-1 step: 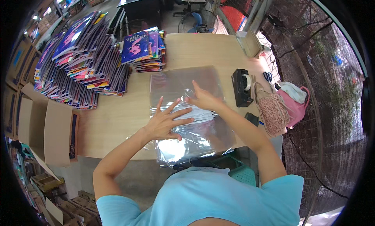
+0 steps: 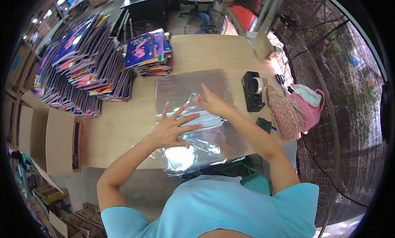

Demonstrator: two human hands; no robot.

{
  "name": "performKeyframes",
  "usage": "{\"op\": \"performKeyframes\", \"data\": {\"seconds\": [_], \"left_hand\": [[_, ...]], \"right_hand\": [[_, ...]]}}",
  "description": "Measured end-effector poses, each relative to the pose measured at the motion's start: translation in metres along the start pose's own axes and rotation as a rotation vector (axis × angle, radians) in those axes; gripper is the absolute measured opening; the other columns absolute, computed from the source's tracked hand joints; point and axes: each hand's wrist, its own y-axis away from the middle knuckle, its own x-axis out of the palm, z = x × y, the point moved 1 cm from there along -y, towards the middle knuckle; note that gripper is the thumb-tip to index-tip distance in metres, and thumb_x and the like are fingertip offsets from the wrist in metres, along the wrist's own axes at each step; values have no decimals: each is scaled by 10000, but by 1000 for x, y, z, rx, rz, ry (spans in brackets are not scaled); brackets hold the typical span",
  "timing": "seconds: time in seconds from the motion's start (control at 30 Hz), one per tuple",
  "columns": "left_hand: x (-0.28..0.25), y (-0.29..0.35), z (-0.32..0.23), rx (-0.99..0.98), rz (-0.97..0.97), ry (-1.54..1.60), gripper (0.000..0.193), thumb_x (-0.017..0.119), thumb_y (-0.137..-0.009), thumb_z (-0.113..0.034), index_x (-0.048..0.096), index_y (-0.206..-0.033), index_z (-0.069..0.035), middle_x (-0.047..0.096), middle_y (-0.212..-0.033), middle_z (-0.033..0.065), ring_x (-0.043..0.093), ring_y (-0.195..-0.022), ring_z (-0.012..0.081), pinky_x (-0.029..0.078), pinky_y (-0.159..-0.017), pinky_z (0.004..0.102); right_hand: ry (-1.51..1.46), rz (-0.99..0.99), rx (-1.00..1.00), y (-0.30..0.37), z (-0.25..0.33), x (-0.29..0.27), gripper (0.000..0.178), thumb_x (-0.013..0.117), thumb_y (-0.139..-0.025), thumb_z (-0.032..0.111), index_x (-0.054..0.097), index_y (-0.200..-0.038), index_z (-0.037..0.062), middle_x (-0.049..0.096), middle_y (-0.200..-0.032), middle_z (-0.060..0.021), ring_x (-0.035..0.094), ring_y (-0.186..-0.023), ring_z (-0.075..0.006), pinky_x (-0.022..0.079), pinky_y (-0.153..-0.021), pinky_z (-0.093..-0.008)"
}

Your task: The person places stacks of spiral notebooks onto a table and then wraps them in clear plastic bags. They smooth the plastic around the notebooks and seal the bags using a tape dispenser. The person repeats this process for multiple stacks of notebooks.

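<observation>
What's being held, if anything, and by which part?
The left hand lies spread on clear plastic, gripping nothing; whether the right hand pinches it can't be told.

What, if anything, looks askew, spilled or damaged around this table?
The tall notebook piles at the left lean and fan out unevenly, looking less tidy than a squared stack. The clear plastic sheets are wrinkled and overhang the table's near edge. I see no spill or obvious damage.

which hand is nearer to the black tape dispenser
Right. The right hand is over the clear plastic, left of the tape dispenser; the left hand is farther left and nearer the person's body.
</observation>
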Motion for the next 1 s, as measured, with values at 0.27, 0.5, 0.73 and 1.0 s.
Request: {"op": "performKeyframes", "data": {"seconds": [0.27, 0.5, 0.73, 1.0], "left_hand": [[-12, -4, -3, -63, 74, 44, 849, 566, -547, -757, 434, -1330, -458, 290, -1495, -89, 85, -1425, 333, -62, -1053, 680], [-8, 0, 1, -66, 80, 62, 815, 444, -612, -830, 486, -1313, -417, 314, -1490, -57, 47, -1427, 341, -120, -1051, 646], [-11, 4, 0, -90, 89, 33, 835, 544, -563, -758, 430, -1334, -455, 279, -1501, -83, 77, -1426, 330, -43, -1061, 678], [-10, 7, 1, -64, 79, 84, 821, 519, -599, -787, 464, -1329, -415, 266, -1512, -34, 53, -1423, 359, -48, -1060, 667]], "right_hand": [[43, -660, 683, 96, -178, -205, 275, 748, -766, 251, 669, -942, 55, 655, -822, -49, 596, -711, -158, 471, -655, -288], [-572, -642, 609, 91, -196, -188, 171, 726, -791, 200, 651, -853, 60, 626, -847, -59, 584, -721, -197, 484, -646, -331], [-1441, -931, 666, 111, -191, -112, 101, 636, -865, 116, 606, -802, 43, 595, -741, -61, 590, -656, -187, 539, -620, -336], [-797, -167, 138, 83, 24, -62, 759, 585, -872, 35, 149, -1483, 147, 596, -715, -60, 548, -581, -112, 470, -532, -222]]}}
